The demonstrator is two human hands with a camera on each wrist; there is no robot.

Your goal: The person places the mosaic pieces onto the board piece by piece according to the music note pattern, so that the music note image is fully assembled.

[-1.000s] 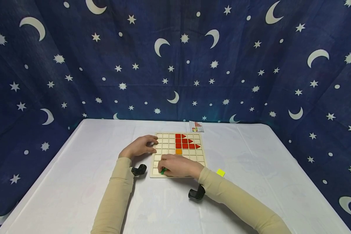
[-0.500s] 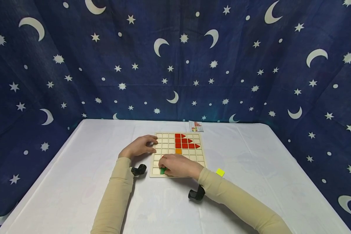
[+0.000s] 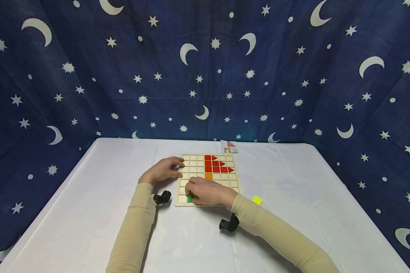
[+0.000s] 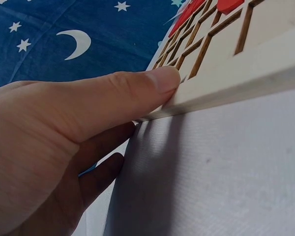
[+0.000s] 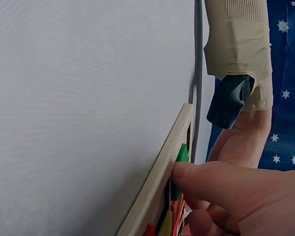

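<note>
A wooden grid board (image 3: 234, 184) lies on the white table. My left hand (image 3: 161, 170) rests at its left edge, with the thumb on the rim in the left wrist view. Over the near left of the board is my right hand (image 3: 210, 191), fingers curled, holding a small green piece (image 3: 190, 198) in the near row. The right wrist view has the thumb tip against this green piece (image 5: 182, 153). Beyond it show parts of a yellow piece (image 5: 165, 224) and a red piece (image 5: 149, 231). My right hand hides the board's near middle from the head view.
Rows of red pieces (image 3: 216, 169), ending in points, fill the far right part of the grid. An orange square (image 3: 208, 176) sits below them. Behind the board lies a pattern card (image 3: 229, 146). A yellow square (image 3: 257, 200) lies right of the board on the tablecloth (image 3: 294, 212).
In my right hand the green piece has gone from tilted to lying flatter on the board, and more of it shows. My left hand stays at the board's edge.
</note>
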